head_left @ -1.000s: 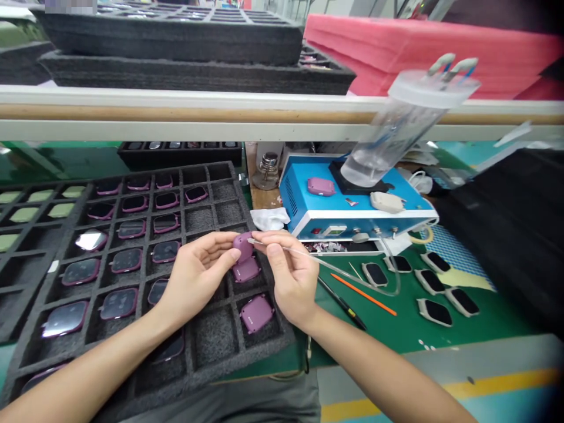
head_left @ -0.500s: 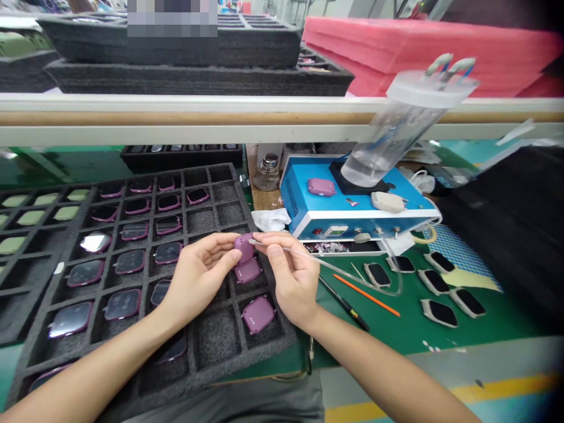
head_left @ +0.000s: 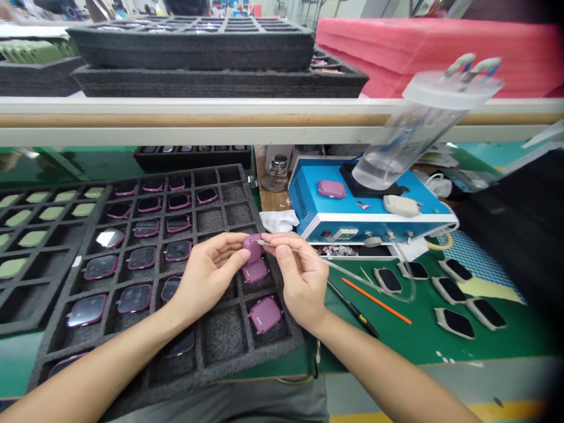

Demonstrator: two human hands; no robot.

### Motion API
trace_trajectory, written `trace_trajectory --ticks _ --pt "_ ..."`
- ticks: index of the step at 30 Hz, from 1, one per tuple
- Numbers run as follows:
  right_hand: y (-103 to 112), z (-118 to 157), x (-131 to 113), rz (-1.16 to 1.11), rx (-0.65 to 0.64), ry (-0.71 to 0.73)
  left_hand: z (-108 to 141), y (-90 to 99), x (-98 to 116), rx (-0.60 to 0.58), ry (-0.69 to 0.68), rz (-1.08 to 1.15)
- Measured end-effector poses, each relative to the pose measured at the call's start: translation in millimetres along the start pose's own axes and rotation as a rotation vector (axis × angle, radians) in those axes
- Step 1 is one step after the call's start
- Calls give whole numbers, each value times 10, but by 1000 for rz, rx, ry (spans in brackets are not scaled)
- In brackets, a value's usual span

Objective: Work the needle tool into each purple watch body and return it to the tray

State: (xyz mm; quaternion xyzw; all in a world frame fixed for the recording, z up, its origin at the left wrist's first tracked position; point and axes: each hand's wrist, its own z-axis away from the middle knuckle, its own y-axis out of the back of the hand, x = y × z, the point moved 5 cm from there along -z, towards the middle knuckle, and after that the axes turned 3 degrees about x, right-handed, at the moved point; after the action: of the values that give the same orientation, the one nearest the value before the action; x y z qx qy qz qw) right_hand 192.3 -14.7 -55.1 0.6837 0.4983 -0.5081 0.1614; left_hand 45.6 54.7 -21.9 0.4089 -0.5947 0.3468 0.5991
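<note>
A purple watch case (head_left: 252, 248) is pinched between the thumb and fingers of my left hand (head_left: 214, 267). My right hand (head_left: 304, 279) grips a thin probe (head_left: 269, 242), its tip at the upper edge of that case; a clear tube (head_left: 348, 273) runs from it toward the blue box (head_left: 374, 226). Beneath both hands lies the black foam tray (head_left: 222, 367), whose compartments hold purple-framed watches. Two more purple cases lie in its right column, one (head_left: 256, 271) just under the held case and one (head_left: 265, 314) nearer me.
On the blue box stand a tilted clear cylinder (head_left: 392, 147), a purple case (head_left: 332, 188) and a pale case (head_left: 400, 205). An orange stick (head_left: 376, 301), a black pen (head_left: 352, 308) and several pale-framed watches (head_left: 455, 322) lie on the green mat. A shelf edge (head_left: 264, 136) crosses above.
The whole view has shifted, so the scene sits slightly farther right. Both hands keep the same hold on the case and the probe.
</note>
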Motion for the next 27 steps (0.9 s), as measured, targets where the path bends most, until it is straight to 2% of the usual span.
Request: trace_trajectory --ticks 27 --pt "-11 -23 -6 26 -3 7 -19 31 15 34 46 -70"
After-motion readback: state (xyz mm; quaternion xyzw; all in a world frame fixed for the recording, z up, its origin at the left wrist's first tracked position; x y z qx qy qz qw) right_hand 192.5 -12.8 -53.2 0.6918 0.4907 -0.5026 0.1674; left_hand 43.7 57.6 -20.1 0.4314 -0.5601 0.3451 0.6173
